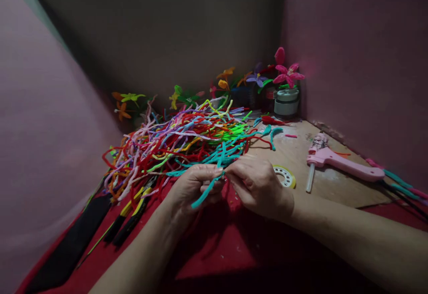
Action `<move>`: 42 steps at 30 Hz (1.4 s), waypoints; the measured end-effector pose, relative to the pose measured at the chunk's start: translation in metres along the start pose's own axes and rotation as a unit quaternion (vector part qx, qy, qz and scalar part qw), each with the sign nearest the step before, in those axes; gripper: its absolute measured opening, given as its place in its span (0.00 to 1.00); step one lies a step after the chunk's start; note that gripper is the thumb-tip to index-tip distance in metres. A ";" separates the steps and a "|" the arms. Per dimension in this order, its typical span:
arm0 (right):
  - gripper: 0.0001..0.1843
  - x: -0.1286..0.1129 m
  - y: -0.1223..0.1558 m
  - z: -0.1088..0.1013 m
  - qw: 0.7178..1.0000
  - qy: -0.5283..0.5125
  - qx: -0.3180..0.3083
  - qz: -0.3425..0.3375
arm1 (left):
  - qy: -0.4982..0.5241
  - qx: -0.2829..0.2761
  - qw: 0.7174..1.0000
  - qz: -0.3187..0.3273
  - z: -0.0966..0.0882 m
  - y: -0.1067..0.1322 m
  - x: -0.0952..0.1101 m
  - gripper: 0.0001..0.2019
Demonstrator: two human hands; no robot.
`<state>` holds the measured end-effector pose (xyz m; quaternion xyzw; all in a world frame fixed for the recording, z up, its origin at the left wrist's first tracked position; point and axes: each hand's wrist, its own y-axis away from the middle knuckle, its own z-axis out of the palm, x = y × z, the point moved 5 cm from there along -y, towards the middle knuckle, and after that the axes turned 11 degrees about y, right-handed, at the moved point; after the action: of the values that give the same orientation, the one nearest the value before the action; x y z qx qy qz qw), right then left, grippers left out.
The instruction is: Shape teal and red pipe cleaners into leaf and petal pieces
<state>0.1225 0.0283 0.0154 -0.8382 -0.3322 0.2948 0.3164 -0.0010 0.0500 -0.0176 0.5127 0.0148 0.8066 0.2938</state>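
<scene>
Your desk (230, 254) is red at the front, and a big, messy pile of pipe cleaners (180, 129) (so many colors!) sits on it. Your left hand (194, 182) and right hand (259, 182) meet in front of the pile. The pink glue gun (347, 165) lies to your right, and the pliers (128, 208) lie to your left. A tape roll (289, 176) is just past your right wrist. Both hands pinch a little teal pipe cleaner (207, 193) between them.

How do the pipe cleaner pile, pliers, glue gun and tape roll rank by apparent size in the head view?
1. Pipe cleaner pile
2. Glue gun and pliers: too alike to rank
3. Tape roll, part-hidden
</scene>
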 end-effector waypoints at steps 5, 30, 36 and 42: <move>0.07 0.011 -0.004 0.000 0.977 -0.168 -0.007 0.133 | -0.162 0.099 0.965 0.182 -0.001 0.015 0.025 0.08; 0.08 0.005 -0.005 0.002 0.977 -0.181 -0.025 0.112 | -0.385 0.067 0.856 0.338 0.019 0.022 0.033 0.05; 0.09 0.000 -0.002 0.001 0.996 -0.076 0.020 0.037 | -0.219 0.079 0.942 0.241 0.012 0.013 0.023 0.06; 0.06 0.013 -0.007 0.010 0.931 -0.305 -0.063 0.190 | -0.195 0.116 0.910 0.348 0.012 0.021 0.027 0.03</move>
<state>0.1205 0.0453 0.0111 -0.7735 -0.2647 0.5697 0.0845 -0.0086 0.0422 0.0176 0.6626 -0.1287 0.7345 -0.0699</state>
